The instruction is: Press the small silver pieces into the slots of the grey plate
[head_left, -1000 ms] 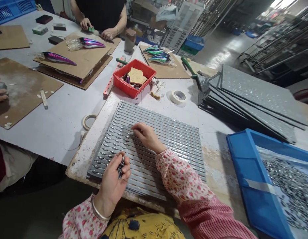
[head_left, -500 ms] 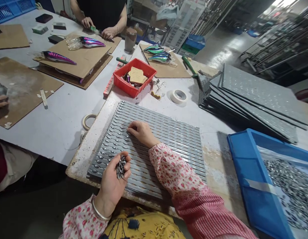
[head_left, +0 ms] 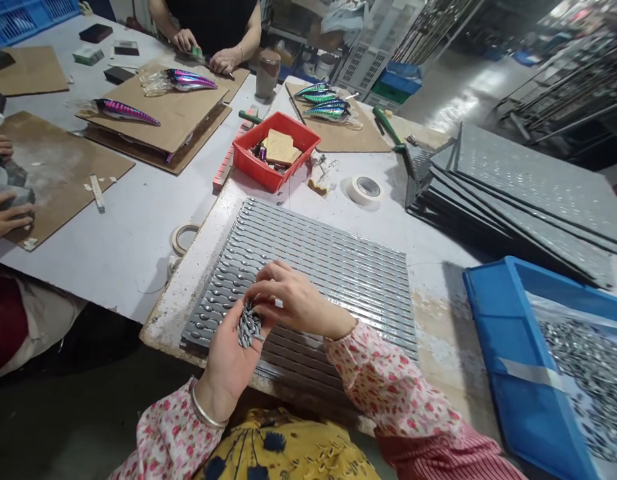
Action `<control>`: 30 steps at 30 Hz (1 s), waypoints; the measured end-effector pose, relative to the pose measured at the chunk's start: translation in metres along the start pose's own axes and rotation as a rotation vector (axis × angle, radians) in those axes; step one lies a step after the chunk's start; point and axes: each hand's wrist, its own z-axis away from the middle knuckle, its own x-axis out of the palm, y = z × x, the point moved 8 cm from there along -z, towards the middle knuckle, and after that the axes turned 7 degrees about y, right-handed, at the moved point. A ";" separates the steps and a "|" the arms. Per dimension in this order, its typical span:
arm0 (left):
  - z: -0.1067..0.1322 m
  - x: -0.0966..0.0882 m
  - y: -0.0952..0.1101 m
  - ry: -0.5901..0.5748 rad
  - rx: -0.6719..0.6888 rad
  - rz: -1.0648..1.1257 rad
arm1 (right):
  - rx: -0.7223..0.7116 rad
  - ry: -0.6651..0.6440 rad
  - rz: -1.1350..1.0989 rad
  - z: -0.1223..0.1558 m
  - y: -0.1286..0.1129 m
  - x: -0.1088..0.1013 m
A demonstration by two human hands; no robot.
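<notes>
My left hand (head_left: 233, 353) is cupped palm up over the near left corner of the panel, holding a heap of small grey spindle-shaped metal pieces (head_left: 249, 325). Against this heap, the fingertips of my right hand (head_left: 291, 297) are bent together at the left palm; whether a piece is between them is hidden. Beneath both hands lies a grey ridged panel (head_left: 333, 260) with long parallel grooves. Similar shiny pieces sit in rows along its left side.
A blue bin (head_left: 513, 373) of loose metal pieces stands at the right, below stacked grey panels (head_left: 528, 193). Ahead are a red tray (head_left: 253, 160), a white tape roll (head_left: 364, 190) and fishing lures (head_left: 191, 80) on cardboard. Another person's hands (head_left: 226, 60) work across the table; others show far left.
My right hand has moved from the panel's grooves back toward me, to the heap in my left palm. The left hand stays cupped, and the view has shifted slightly.
</notes>
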 end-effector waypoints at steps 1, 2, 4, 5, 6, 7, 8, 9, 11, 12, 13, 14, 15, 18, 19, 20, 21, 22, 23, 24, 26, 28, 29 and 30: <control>-0.001 -0.001 -0.001 0.005 -0.006 -0.007 | -0.009 -0.015 0.044 0.001 -0.002 0.002; -0.001 -0.001 -0.002 0.008 -0.007 -0.015 | -0.012 -0.019 0.064 0.001 -0.002 0.005; -0.001 -0.001 -0.002 0.003 0.000 -0.032 | -0.020 -0.020 0.057 0.002 0.001 0.010; 0.000 -0.002 -0.002 -0.003 0.003 -0.042 | -0.028 -0.020 0.048 0.002 0.002 0.012; 0.000 -0.002 -0.002 -0.006 0.005 -0.050 | -0.033 -0.017 0.045 0.003 0.003 0.013; 0.000 -0.003 -0.002 -0.006 0.006 -0.057 | -0.038 -0.013 0.048 0.003 0.005 0.014; 0.000 -0.004 -0.002 -0.009 0.003 -0.064 | -0.041 -0.009 0.053 0.003 0.005 0.015; 0.001 -0.004 -0.003 -0.013 0.001 -0.069 | -0.046 -0.008 0.059 0.004 0.005 0.016; 0.000 -0.004 -0.003 -0.023 0.001 -0.076 | -0.060 -0.020 0.068 0.004 0.003 0.018; 0.000 -0.003 -0.003 -0.027 0.003 -0.079 | -0.067 -0.024 0.071 0.004 0.001 0.019; -0.001 -0.003 -0.003 -0.027 0.005 -0.078 | -0.071 -0.022 0.072 0.004 0.000 0.019; -0.001 -0.002 -0.003 -0.027 0.004 -0.074 | -0.071 -0.012 0.062 0.005 -0.002 0.019; -0.002 0.000 -0.003 -0.027 -0.003 -0.066 | -0.062 0.004 0.032 0.005 -0.003 0.018; -0.001 0.005 -0.001 -0.035 -0.039 -0.027 | 0.065 0.141 -0.210 0.006 0.008 0.007; 0.001 0.008 0.000 -0.044 -0.053 -0.015 | 0.142 0.211 -0.326 0.006 0.018 0.002; 0.003 0.009 0.001 -0.052 -0.071 -0.006 | 0.230 0.289 -0.438 0.007 0.031 -0.004; 0.005 0.011 0.001 -0.064 -0.093 0.000 | 0.317 0.368 -0.532 0.008 0.046 -0.008; 0.008 0.013 0.001 -0.084 -0.117 0.004 | 0.396 0.436 -0.600 0.009 0.062 -0.012; 0.010 0.014 0.001 -0.109 -0.142 0.005 | 0.458 0.481 -0.638 0.008 0.077 -0.014; 0.012 0.015 0.000 -0.133 -0.160 0.003 | 0.503 0.503 -0.638 0.006 0.089 -0.014; 0.014 0.014 -0.001 -0.172 -0.172 -0.012 | 0.543 0.487 -0.540 -0.002 0.107 -0.014; 0.014 0.011 -0.002 -0.169 -0.161 -0.036 | 0.529 0.433 -0.401 -0.012 0.114 -0.010; 0.012 0.008 -0.002 -0.155 -0.152 -0.050 | 0.514 0.414 -0.351 -0.017 0.115 -0.008; 0.011 0.005 -0.003 -0.139 -0.136 -0.066 | 0.501 0.404 -0.323 -0.021 0.115 -0.006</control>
